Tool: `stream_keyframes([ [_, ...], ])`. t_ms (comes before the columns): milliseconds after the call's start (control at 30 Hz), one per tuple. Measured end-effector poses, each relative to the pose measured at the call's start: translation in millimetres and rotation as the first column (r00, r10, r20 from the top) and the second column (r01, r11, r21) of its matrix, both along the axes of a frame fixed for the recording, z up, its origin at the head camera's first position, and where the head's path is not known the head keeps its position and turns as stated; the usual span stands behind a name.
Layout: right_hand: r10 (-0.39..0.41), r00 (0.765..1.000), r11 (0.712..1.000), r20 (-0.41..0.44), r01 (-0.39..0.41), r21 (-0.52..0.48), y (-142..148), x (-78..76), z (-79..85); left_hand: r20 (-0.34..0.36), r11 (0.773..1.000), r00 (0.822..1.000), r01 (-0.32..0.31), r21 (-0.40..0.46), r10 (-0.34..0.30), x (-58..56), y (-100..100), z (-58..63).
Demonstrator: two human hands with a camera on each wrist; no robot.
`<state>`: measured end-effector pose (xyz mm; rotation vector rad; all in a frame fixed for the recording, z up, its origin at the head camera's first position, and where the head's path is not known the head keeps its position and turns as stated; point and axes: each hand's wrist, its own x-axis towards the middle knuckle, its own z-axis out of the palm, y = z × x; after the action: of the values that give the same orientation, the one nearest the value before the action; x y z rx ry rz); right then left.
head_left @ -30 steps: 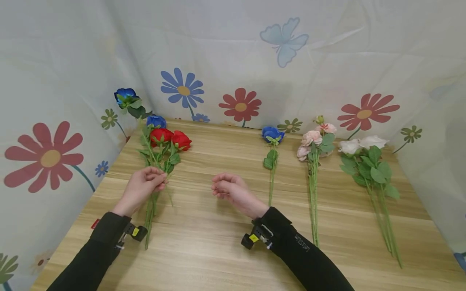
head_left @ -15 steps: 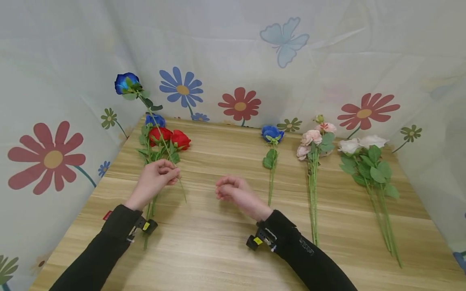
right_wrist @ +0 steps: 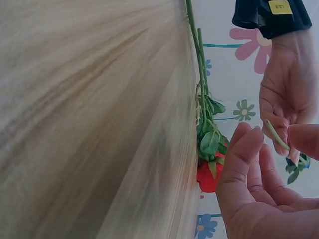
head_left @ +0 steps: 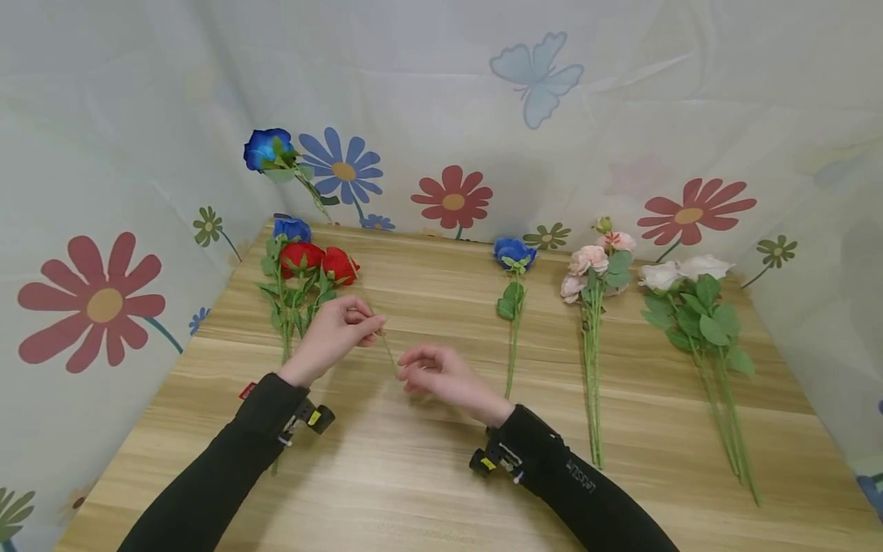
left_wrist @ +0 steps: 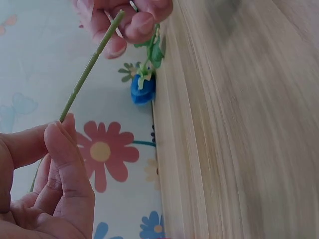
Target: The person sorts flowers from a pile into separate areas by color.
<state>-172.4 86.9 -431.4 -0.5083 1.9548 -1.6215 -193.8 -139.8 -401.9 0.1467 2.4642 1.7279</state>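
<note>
My left hand (head_left: 336,331) pinches the thin green stem of a blue rose (head_left: 269,150) between thumb and fingers, as the left wrist view also shows. The bloom leans up and left above the table's back edge. The stem's cut end (left_wrist: 119,14) points toward my right hand (head_left: 451,382). That hand hovers beside it with loosely bent fingers; in the right wrist view the thumb and fingers stand apart around the stem tip, without a visible grip. Beneath the left hand lies a bunch with red roses (head_left: 339,265) and another blue rose (head_left: 292,229).
On the wooden table (head_left: 414,475), a single blue rose (head_left: 514,253) lies right of centre. Pink roses (head_left: 590,261) lie farther right, then white roses (head_left: 705,267) with broad leaves. A flower-printed cloth (head_left: 441,84) hangs behind the table.
My left hand has lifted the blue rose away from the red and blue bunch and carried it right, bringing its stem end close to my right hand. The right hand has shifted only slightly.
</note>
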Motion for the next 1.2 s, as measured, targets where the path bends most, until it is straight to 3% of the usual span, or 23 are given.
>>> stream_keyframes([
  [200, 0.004, 1.000, 1.000, -0.013, -0.004, 0.005, -0.1, 0.3, 0.6, -0.016, 0.999, 0.999, 0.043, -0.021, -0.044, -4.9, 17.5, -1.6],
  [667, -0.048, 0.999, 0.997, 0.015, 0.049, -0.062, 9.5, 2.1, -6.4, -0.082, 0.994, 0.994, 0.069, -0.087, -0.077, -9.8, 49.2, -5.2],
  [900, -0.040, 0.999, 0.998, 0.036, 0.042, -0.054, 23.2, 5.8, -5.5, -0.094, 0.981, 0.988, 0.107, -0.161, -0.123, -10.5, 58.1, -7.6],
  [1200, -0.025, 0.997, 0.995, 0.077, 0.032, -0.092, 38.6, 10.7, -3.8, -0.108, 0.971, 0.976, 0.169, -0.170, -0.189, -9.4, 63.7, -9.4],
])
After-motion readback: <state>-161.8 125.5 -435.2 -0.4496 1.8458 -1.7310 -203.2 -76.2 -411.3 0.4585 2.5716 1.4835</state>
